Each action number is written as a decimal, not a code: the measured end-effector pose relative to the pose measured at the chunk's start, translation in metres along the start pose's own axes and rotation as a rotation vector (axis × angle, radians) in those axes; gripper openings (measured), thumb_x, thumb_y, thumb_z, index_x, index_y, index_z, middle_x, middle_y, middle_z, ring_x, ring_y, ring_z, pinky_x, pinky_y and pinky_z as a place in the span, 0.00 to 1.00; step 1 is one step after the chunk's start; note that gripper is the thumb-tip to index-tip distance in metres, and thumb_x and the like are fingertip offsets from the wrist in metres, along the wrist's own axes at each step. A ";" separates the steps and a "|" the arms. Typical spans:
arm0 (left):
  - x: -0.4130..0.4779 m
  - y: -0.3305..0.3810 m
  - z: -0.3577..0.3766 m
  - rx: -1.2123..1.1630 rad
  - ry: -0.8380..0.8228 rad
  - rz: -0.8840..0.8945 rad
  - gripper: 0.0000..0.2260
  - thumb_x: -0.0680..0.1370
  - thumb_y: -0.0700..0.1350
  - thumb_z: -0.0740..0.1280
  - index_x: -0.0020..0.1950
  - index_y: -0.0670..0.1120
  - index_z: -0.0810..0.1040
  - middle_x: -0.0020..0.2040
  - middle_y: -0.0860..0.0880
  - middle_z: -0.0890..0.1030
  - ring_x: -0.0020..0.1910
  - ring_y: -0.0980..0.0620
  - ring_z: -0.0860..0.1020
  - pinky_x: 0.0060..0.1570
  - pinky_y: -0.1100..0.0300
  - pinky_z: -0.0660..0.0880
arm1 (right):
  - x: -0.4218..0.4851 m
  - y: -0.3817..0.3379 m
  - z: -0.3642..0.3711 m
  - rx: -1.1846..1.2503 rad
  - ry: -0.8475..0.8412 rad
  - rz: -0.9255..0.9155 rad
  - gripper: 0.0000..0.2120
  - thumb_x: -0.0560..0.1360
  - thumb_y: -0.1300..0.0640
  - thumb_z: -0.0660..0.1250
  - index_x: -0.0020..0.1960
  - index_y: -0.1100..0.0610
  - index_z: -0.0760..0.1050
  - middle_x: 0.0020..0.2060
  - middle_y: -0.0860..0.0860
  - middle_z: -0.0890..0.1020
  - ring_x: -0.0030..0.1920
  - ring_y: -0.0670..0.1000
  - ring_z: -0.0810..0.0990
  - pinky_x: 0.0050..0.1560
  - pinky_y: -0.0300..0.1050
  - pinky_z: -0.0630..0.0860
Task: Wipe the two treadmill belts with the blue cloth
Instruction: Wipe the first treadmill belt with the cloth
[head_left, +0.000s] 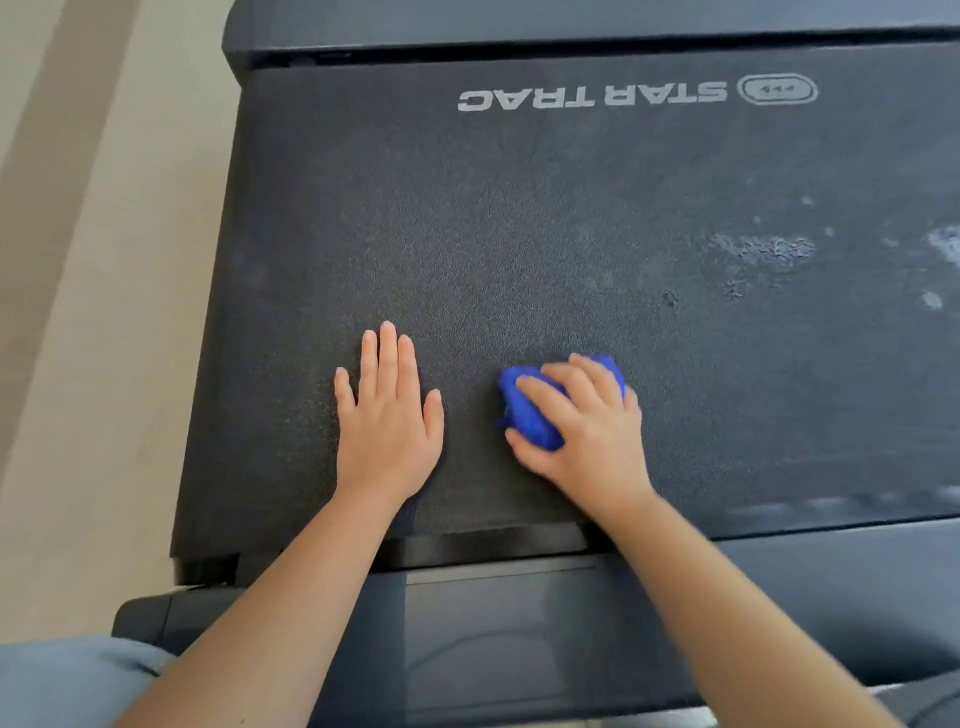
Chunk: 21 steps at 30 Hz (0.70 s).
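Bunched in the right hand (582, 421), the blue cloth (530, 410) presses the near belt (519, 234).
Left hand (387, 410) lies flat, fingers straight, just beside it; I'd sweep right, toward those pale smudges (763, 252), keeping pressure even.

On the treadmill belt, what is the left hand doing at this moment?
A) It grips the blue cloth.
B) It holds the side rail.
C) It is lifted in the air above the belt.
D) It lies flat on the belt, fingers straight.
D: the left hand lies flat with straight fingers on the treadmill belt, while the right hand is the one that grips the bunched blue cloth.
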<state>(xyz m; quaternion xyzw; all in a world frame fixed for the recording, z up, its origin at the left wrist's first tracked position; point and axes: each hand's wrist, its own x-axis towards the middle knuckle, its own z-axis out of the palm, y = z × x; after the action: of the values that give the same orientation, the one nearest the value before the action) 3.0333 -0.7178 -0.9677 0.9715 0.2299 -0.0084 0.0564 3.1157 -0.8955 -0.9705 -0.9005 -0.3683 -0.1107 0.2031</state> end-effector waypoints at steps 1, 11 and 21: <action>0.000 0.000 0.000 0.005 0.001 -0.003 0.28 0.77 0.52 0.47 0.72 0.36 0.63 0.73 0.39 0.61 0.73 0.40 0.60 0.64 0.36 0.61 | 0.019 0.009 0.004 -0.012 -0.005 0.042 0.22 0.66 0.39 0.62 0.54 0.50 0.78 0.51 0.52 0.81 0.59 0.56 0.73 0.50 0.56 0.72; 0.000 -0.001 -0.003 0.032 -0.049 -0.032 0.30 0.77 0.54 0.43 0.75 0.40 0.55 0.76 0.42 0.53 0.75 0.44 0.51 0.69 0.40 0.53 | 0.073 0.045 0.006 -0.054 -0.047 0.247 0.24 0.68 0.39 0.63 0.58 0.52 0.77 0.56 0.52 0.77 0.62 0.54 0.68 0.52 0.56 0.69; -0.001 0.000 -0.003 0.042 -0.054 -0.037 0.25 0.81 0.51 0.49 0.76 0.41 0.53 0.77 0.43 0.51 0.76 0.45 0.49 0.70 0.42 0.52 | -0.048 0.030 -0.035 -0.002 -0.002 0.154 0.22 0.66 0.40 0.62 0.53 0.51 0.79 0.53 0.53 0.80 0.61 0.55 0.70 0.49 0.59 0.72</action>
<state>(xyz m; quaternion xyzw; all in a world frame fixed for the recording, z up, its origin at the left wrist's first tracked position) 3.0329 -0.7179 -0.9643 0.9675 0.2459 -0.0407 0.0420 3.1017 -0.9602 -0.9644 -0.9265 -0.2981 -0.0942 0.2096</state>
